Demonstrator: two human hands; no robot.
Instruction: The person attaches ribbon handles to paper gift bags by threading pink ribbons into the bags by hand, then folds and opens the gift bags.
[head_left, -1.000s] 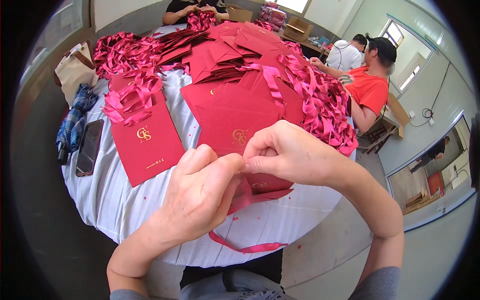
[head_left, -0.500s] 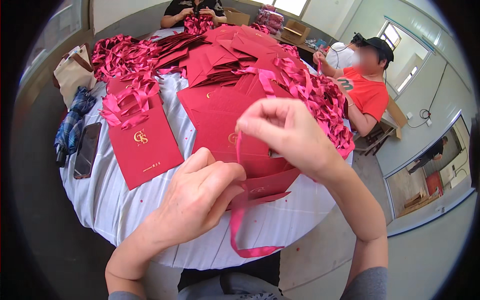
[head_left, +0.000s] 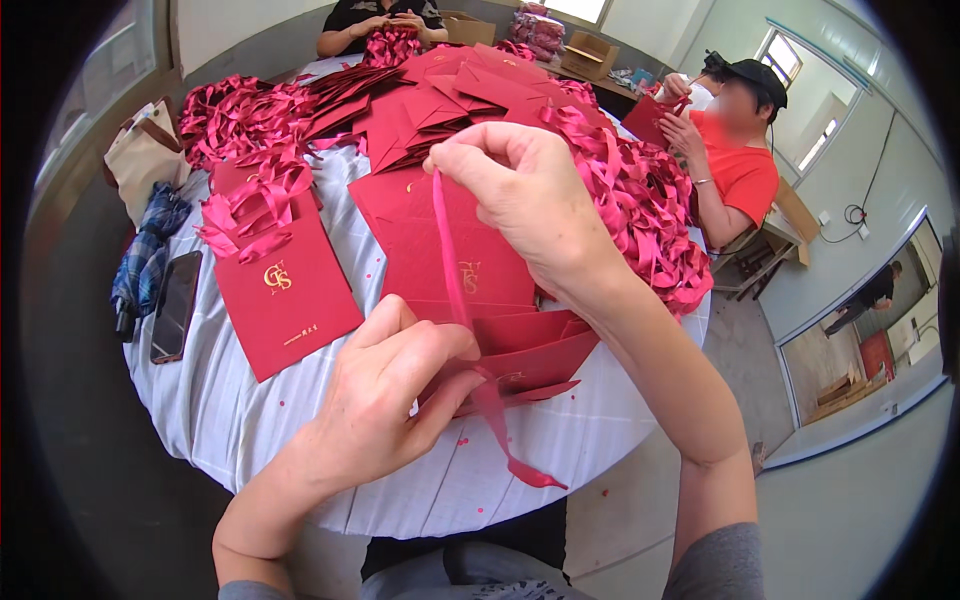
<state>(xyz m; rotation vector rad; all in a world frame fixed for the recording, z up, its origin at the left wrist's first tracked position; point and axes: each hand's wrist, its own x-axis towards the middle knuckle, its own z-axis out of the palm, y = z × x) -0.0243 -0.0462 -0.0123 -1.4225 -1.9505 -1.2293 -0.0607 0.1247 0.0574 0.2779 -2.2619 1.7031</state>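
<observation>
A pink ribbon [head_left: 449, 255] runs taut between my two hands. My right hand [head_left: 520, 190], raised over the piled red paper bags, pinches its upper end. Lower and to the left, my left hand [head_left: 395, 385] is closed at the mouth of a red paper bag [head_left: 535, 350], with the ribbon passing by its thumb. The ribbon's loose tail hangs over the white cloth below. Whether the left fingers also grip the bag's edge is hidden. At the left lies a finished-looking red bag [head_left: 285, 290] with gold lettering and pink ribbon handles.
Stacked red bags [head_left: 440, 120] and heaps of pink ribbon [head_left: 640, 210] cover much of the round table with its white cloth [head_left: 235, 440]. A phone [head_left: 177, 305], a folded plaid umbrella [head_left: 150, 240] and a cream bag [head_left: 145, 165] lie at the left edge. Co-workers sit across and at the right.
My right hand has moved up and away, drawing more ribbon past my left hand; the hanging tail has shortened. The co-worker at the right now holds up a red bag.
</observation>
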